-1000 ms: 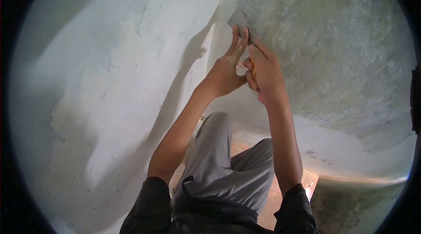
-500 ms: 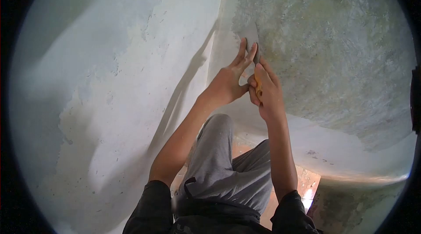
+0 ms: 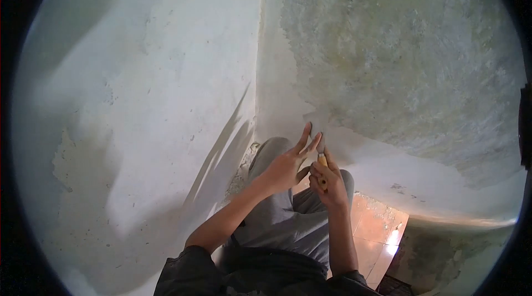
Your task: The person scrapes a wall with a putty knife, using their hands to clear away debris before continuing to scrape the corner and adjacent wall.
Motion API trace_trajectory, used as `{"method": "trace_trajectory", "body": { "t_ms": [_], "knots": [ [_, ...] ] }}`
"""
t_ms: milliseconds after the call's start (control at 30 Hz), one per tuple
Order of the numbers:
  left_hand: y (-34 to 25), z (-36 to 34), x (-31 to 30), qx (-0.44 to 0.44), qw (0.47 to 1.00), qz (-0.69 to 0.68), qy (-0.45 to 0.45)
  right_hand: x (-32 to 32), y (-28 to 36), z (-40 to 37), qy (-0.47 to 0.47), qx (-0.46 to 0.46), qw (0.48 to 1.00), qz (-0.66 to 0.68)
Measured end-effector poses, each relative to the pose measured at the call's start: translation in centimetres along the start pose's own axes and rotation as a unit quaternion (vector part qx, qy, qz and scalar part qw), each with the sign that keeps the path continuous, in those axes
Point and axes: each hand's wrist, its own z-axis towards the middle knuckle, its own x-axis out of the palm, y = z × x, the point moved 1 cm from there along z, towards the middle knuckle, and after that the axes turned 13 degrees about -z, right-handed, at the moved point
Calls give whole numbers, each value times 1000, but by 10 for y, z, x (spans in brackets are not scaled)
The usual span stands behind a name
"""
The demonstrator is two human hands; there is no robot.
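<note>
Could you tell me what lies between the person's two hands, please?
In the head view, a yellow-handled scraper lies between the left hand and the right hand, which grips its handle.

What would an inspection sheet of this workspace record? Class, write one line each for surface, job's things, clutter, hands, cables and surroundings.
Surface: white wall, coat flaked in spots; on the adjoining wall a rough grey-green bare patch.
Job's things: scraper with an orange handle, its blade mostly hidden by fingers, at the patch's lower edge.
Clutter: what looks like crumbled debris at the foot of the corner.
Hands: right hand closed round the scraper's handle; left hand open, two fingers stretched up beside the blade.
Cables: nothing seen.
Surroundings: orange floor tiles; the person's grey trousers.
</note>
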Motion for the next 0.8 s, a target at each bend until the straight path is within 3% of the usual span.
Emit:
{"method": "trace_trajectory", "body": {
  "t_ms": [100,467,600,800],
  "knots": [
    [3,-12,11,-27,999,-19,14,-12,-20,-18,-15,34,997,74],
    [-12,-12,14,-126,991,-33,6,-26,-48,-54,69,12,976,208],
    [-13,-13,22,-79,997,4,-18,-32,-52,-60,70,8,971,229],
    [-17,-14,30,-134,991,-26,4,-38,-58,-64,86,3,965,248]
  ]
}}
